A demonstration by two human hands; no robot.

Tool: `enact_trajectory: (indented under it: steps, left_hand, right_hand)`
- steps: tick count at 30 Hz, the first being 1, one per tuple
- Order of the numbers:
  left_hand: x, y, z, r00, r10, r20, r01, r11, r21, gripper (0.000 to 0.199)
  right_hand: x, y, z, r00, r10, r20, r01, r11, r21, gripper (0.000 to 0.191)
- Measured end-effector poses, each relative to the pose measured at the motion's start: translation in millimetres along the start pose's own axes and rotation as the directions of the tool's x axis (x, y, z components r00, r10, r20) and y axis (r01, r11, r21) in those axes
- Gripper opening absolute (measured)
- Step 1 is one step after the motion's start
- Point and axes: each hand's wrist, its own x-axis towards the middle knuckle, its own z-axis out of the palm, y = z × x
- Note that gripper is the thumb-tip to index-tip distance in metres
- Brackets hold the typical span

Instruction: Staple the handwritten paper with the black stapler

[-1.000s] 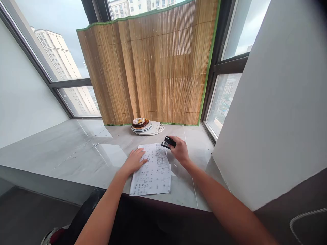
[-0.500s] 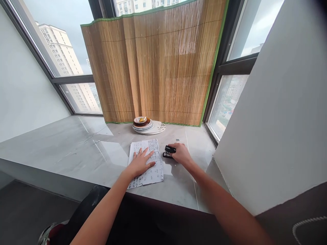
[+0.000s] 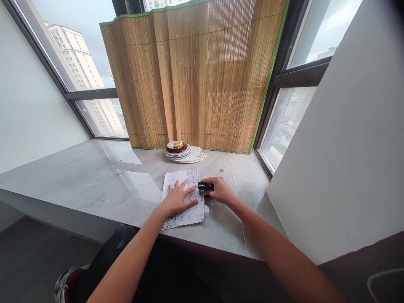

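Observation:
Sheets of handwritten paper (image 3: 189, 215) lie near the front edge of the marble ledge (image 3: 104, 185). My left hand (image 3: 178, 200) rests flat on them with its fingers spread. A black stapler (image 3: 205, 186) is gripped in my right hand (image 3: 221, 191), and its front end sits at the paper's right edge, close to my left fingertips. How far the paper reaches into the stapler's jaws is hidden. A small strip of staples (image 3: 221, 170) lies on the ledge behind my right hand.
A stack of plates (image 3: 178, 152) stands at the back on a white oval board (image 3: 198, 155). Behind it hangs a bamboo blind (image 3: 189, 84) with green edging. A white wall (image 3: 341, 160) bounds the ledge on the right.
My right hand has brought the stapler leftward onto the paper's right edge; before, it was just off the paper. My left hand stays flat on the sheets. The view has shifted slightly.

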Motion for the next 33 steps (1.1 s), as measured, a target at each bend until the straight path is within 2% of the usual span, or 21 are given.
enact_trajectory:
  steps: [6, 14, 22, 27, 33]
  left_hand:
    - [2.0, 1.1, 3.5, 1.000, -0.002, 0.013, 0.002, 1.000, 0.022, 0.076]
    - [1.1, 3.1, 2.7, 1.000, 0.003, 0.030, -0.005, 0.999, 0.041, 0.081]
    - [0.6, 5.5, 2.6, 0.999, 0.016, 0.034, -0.017, 1.000, 0.024, 0.077]
    - [1.7, 4.0, 4.2, 1.000, 0.021, 0.022, -0.021, 1.000, 0.005, 0.071]
    - [1.5, 1.8, 5.0, 0.999, 0.020, 0.031, -0.020, 1.000, 0.013, 0.073]
  right_hand:
    - [-1.4, -6.8, 3.9, 0.992, -0.104, 0.064, 0.104, 0.995, 0.007, 0.035]
    - [-3.7, -15.1, 6.0, 0.974, -0.171, 0.149, 0.178, 0.983, -0.036, 0.047]
    - [-4.2, -22.9, 8.9, 0.962, -0.187, 0.200, 0.217, 0.966, -0.140, 0.037]
    - [-5.7, -27.6, 12.6, 0.967, -0.150, 0.207, 0.194, 0.958, -0.212, 0.038]
    - [-4.6, -27.9, 13.7, 0.973, -0.120, 0.197, 0.158, 0.969, -0.190, 0.038]
